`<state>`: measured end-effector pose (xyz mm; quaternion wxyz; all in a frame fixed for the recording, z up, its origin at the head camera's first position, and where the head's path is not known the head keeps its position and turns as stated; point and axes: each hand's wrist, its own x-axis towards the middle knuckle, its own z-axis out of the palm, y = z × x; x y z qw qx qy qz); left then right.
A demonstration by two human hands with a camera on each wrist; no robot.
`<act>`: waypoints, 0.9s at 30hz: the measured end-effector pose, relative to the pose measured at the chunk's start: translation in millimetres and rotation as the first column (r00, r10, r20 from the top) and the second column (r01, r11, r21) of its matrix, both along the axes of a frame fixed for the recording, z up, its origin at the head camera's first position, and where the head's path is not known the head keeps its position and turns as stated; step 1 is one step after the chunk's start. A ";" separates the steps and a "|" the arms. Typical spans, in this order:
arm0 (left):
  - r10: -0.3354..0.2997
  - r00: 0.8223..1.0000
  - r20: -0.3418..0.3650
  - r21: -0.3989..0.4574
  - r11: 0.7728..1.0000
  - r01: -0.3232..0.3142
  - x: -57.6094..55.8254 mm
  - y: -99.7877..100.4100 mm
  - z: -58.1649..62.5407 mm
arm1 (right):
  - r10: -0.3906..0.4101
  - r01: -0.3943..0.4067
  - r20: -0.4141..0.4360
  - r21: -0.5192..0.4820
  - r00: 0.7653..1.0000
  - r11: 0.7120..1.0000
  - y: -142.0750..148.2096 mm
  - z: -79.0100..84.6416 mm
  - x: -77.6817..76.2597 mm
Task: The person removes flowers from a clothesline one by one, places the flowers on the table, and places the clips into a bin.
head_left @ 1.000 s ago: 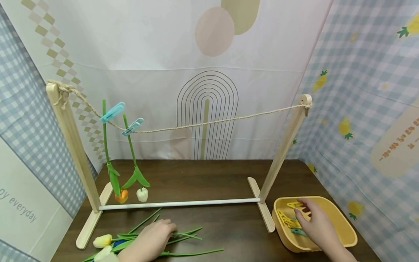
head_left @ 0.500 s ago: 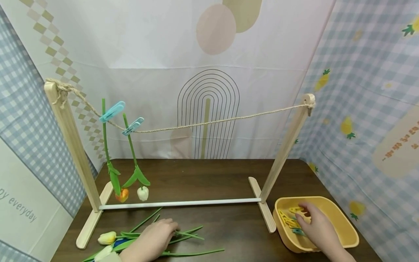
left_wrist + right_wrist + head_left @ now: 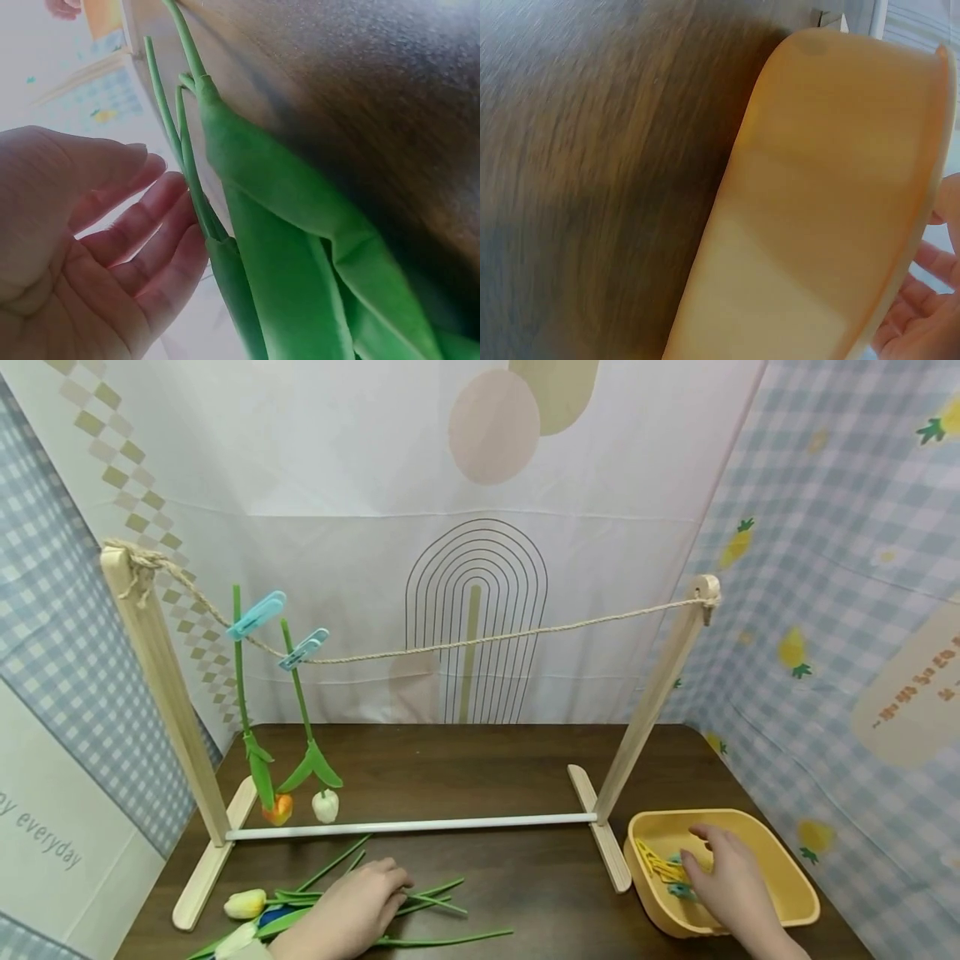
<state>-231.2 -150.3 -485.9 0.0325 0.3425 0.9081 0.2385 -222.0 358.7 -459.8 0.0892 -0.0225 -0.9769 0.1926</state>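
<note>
My left hand [image 3: 351, 900] lies over a bunch of artificial tulips at the front left of the table. In the left wrist view its fingertips touch the green stems [image 3: 191, 169], fingers loosely bent and the thumb apart from them. A yellow tulip [image 3: 245, 904] and a whitish tulip [image 3: 238, 937] poke out left of the hand. At the right, my right hand [image 3: 729, 881] reaches into a yellow plastic basket [image 3: 798, 893], beside yellow clothespins [image 3: 654, 862] and a teal clothespin [image 3: 681, 891]. Its thumb and fingers stand apart, gripping nothing visible; the basket wall partly hides them in the right wrist view.
A wooden rack with a left post [image 3: 168, 693] and right post [image 3: 652, 710] carries a sagging rope [image 3: 480, 643]. Blue clothespins hold an orange tulip [image 3: 278, 810] and a white tulip [image 3: 326, 807] upside down on it. A white bar [image 3: 412, 827] joins the feet.
In the basket, my right hand has shifted slightly, and the yellow clothespin formerly under its fingertips has moved out of its spot. My left hand stays nearly still on the stems.
</note>
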 end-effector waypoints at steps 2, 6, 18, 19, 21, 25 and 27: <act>0.004 1.000 0.010 0.008 1.000 -0.004 1.4 -0.9 1.4 | 0.018 -0.018 -0.020 -0.009 1.000 1.000 -5.5 -0.6 -0.1; 0.025 0.999 0.026 0.014 1.000 -0.026 4.1 -3.1 4.5 | 0.050 -0.051 -0.040 -0.028 0.998 0.998 -16.4 -2.4 0.3; 0.031 0.998 0.063 0.140 0.989 -0.040 10.2 -17.6 22.4 | 0.122 -0.126 -0.150 -0.013 0.981 0.992 -39.2 -7.2 -3.1; 0.038 0.998 0.044 0.161 0.986 -0.045 10.8 -19.2 24.4 | 0.133 -0.137 -0.168 -0.009 0.977 0.991 -41.3 -6.9 -3.9; 0.072 0.997 -0.014 0.197 0.978 -0.068 12.4 -22.1 28.8 | 0.156 -0.159 -0.196 0.000 0.968 0.987 -47.1 -4.9 -5.7; 0.183 0.971 -0.156 0.277 0.951 -0.135 15.6 -27.6 39.1 | 0.232 -0.235 -0.251 0.017 0.940 0.972 -65.6 4.8 -12.0; 0.230 0.953 -0.195 0.319 0.934 -0.160 15.9 -30.9 44.7 | 0.279 -0.280 -0.283 0.040 0.917 0.959 -76.7 11.6 -15.6</act>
